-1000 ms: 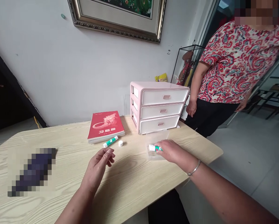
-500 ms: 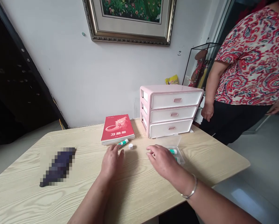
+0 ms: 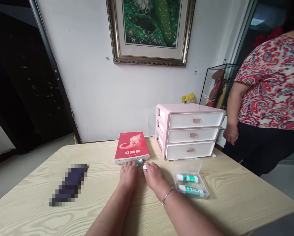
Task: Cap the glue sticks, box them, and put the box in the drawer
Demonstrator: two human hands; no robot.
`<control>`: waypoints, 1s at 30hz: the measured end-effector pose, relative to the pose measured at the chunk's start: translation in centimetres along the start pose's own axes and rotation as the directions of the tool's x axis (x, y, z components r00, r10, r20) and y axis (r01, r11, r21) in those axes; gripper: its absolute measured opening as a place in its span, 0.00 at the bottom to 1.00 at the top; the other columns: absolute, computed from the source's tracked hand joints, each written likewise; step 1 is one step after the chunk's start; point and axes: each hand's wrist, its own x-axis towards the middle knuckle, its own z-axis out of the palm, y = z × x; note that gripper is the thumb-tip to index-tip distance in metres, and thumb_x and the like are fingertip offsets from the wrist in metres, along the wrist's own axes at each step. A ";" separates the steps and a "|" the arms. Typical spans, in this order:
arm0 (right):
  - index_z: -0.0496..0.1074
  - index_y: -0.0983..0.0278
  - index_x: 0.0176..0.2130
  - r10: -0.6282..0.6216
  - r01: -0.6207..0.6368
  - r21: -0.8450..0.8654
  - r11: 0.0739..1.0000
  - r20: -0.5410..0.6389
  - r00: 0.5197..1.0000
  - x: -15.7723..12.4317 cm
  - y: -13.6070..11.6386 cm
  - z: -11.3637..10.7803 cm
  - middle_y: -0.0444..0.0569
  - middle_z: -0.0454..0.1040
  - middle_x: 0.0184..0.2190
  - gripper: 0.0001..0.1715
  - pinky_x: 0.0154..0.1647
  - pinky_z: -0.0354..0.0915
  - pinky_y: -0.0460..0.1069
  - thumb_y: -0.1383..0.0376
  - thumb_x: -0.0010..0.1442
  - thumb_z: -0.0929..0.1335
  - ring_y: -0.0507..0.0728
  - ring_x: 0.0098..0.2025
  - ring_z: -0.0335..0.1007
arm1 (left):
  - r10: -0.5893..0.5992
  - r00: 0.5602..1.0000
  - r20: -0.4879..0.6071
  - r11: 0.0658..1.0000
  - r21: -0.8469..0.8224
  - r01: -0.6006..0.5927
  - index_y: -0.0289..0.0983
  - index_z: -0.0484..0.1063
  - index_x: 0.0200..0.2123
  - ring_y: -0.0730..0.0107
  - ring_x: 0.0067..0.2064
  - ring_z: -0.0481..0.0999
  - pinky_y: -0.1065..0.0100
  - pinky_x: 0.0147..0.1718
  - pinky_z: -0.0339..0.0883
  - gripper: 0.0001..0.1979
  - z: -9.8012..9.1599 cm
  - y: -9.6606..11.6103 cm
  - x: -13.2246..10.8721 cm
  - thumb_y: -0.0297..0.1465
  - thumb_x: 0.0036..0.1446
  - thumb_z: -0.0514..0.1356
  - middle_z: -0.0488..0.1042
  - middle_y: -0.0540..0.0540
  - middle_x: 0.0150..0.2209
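Observation:
My left hand rests on the wooden table just in front of a red book. Its fingers close over an uncapped green-and-white glue stick, of which only the tip shows. Right beside it, my right hand, a bangle on its wrist, pinches the small white cap with its fingertips. The two hands almost touch. To the right lies an open clear plastic box with two capped glue sticks inside.
A pink three-drawer unit stands behind the box, near the wall. A dark blurred object lies at the left of the table. Another person in a red patterned top stands at the right by the table's corner.
My right hand left the clear box and moved left to the white cap. My left hand slid forward onto the loose glue stick. The camera view rose and shifted left.

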 end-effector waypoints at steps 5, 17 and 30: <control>0.67 0.70 0.45 0.051 -0.025 0.399 0.917 -0.054 0.997 0.3 1.3 0.7 0.54 0.70 0.38 0.13 0.45 0.59 0.54 0.63 0.64 0.63 0.60 0.41 0.65 | -0.026 0.997 0.066 0.965 -0.258 0.042 0.27 0.66 0.49 0.51 0.52 0.64 0.52 0.50 0.56 0.13 -0.6 -0.6 -0.5 0.24 0.65 0.47 0.67 0.36 0.48; 0.64 0.71 0.52 0.004 -0.171 0.974 -0.146 0.173 0.985 -1.7 0.2 -6.7 0.47 0.60 0.28 0.33 0.25 0.48 0.44 0.53 0.55 0.70 0.48 0.27 0.54 | 0.263 0.926 0.272 -0.122 -0.942 0.311 0.33 0.59 0.54 0.74 0.34 0.58 0.70 0.30 0.55 0.23 -7.4 0.5 -5.6 0.44 0.65 0.55 0.62 0.43 0.39; 0.67 0.63 0.54 -0.281 0.173 0.860 0.480 -0.036 0.959 -4.3 0.9 -10.3 0.47 0.67 0.40 0.19 0.43 0.60 0.44 0.56 0.69 0.63 0.47 0.41 0.60 | 0.294 0.896 0.332 0.240 -0.933 0.267 0.30 0.64 0.41 0.77 0.31 0.56 0.69 0.28 0.49 0.27 -8.3 0.8 -7.7 0.52 0.64 0.52 0.62 0.43 0.36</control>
